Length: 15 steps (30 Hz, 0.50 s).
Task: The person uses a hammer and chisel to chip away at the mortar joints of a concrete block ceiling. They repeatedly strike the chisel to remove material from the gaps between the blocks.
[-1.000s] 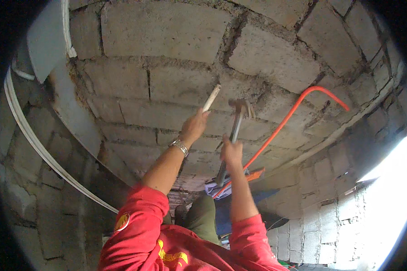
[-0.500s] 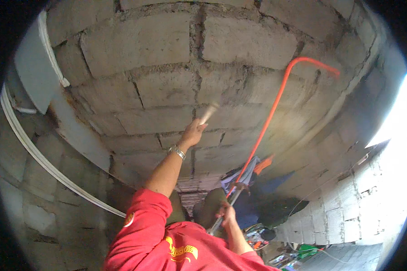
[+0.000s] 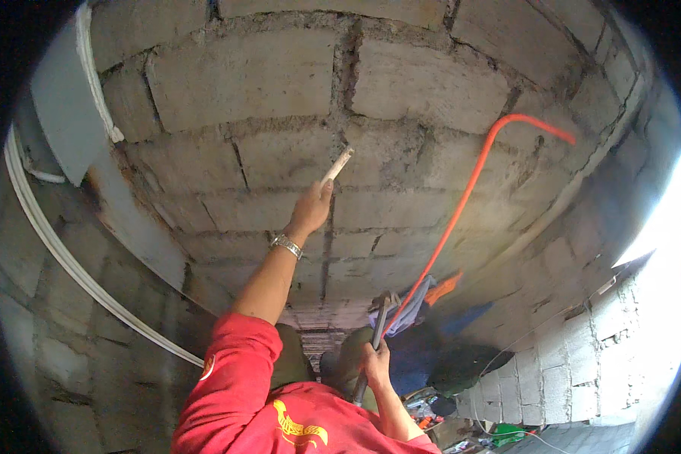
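Note:
My left hand [image 3: 311, 209], with a metal-band watch on its wrist, is closed around a short pale stick [image 3: 338, 163], apparently wood. The stick tilts up to the right, its tip at or just in front of a mortar joint in the block wall [image 3: 268, 76]; contact cannot be made out. Lower and to the right, my right hand [image 3: 376, 362] grips the handle of a hammer [image 3: 379, 321]. The hammer's head points up, away from my body, close to the lower end of an orange tube [image 3: 460, 208].
The orange tube rises along the wall and bends right at its top. Cloths [image 3: 410, 306] hang or lie beside the hammer. White cables [image 3: 68, 250] curve down the left side. Assorted items [image 3: 424, 408] lie low on the right, near a green object [image 3: 508, 433].
My left hand has moved up and slightly left along the wall with the stick. The hammer in my right hand has swung a little left and stands more upright.

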Motion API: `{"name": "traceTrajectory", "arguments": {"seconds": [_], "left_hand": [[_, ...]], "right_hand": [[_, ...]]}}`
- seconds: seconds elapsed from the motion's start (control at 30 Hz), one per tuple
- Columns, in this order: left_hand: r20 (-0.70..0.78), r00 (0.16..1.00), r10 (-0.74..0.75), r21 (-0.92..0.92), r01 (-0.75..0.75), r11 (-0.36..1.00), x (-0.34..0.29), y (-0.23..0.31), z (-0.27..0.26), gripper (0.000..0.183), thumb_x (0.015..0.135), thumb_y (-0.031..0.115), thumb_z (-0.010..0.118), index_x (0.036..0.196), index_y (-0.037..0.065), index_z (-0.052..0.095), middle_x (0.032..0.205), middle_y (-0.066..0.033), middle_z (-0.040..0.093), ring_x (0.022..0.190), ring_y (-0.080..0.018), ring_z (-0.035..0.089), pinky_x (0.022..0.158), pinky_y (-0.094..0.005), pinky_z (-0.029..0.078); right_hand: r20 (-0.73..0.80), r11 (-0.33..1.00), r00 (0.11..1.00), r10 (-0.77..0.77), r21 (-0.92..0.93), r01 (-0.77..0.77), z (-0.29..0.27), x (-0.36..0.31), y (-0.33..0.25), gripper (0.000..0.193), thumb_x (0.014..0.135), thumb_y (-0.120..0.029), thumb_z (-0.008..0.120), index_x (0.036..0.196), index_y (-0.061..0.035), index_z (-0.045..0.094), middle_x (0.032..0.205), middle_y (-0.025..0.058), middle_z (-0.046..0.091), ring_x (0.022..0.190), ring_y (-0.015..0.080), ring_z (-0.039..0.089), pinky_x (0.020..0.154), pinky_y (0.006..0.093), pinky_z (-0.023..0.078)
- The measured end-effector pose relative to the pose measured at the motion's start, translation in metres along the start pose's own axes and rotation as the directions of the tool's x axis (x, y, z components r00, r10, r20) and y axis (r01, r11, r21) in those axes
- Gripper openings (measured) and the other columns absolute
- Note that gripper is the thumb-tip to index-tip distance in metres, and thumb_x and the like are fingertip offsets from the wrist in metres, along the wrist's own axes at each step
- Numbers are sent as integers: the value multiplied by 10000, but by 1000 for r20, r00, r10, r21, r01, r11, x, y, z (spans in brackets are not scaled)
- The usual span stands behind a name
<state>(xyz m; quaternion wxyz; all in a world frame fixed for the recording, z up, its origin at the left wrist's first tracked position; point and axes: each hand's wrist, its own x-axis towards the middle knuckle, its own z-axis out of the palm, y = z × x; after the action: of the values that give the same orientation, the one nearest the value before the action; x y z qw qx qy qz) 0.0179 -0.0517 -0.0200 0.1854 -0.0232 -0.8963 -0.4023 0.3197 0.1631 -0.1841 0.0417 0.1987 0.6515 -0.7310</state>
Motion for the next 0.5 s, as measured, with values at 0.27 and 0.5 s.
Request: {"name": "traceTrajectory", "arguments": {"seconds": [0.27,0.5], "left_hand": [[-4,1000,15,-137,-15,990,-4,0,15,463,1064,433,370,1013,-6,508,876,-299,609,805,-487,579,720,-540,446],[-43,999,-31,-236,20,972,-6,15,22,479,1044,428,394,1041,-15,574,868,-290,657,879,-510,622,752,-568,478]], "right_hand": [[2,816,816,-578,32,578,35,-10,-190,135,958,-169,533,948,-39,497,599,7,495,483,124,493,449,280,400],[27,399,414,-910,-211,892,82,151,-221,441,971,-348,561,697,-5,518,573,53,520,484,182,481,489,337,414]]}}
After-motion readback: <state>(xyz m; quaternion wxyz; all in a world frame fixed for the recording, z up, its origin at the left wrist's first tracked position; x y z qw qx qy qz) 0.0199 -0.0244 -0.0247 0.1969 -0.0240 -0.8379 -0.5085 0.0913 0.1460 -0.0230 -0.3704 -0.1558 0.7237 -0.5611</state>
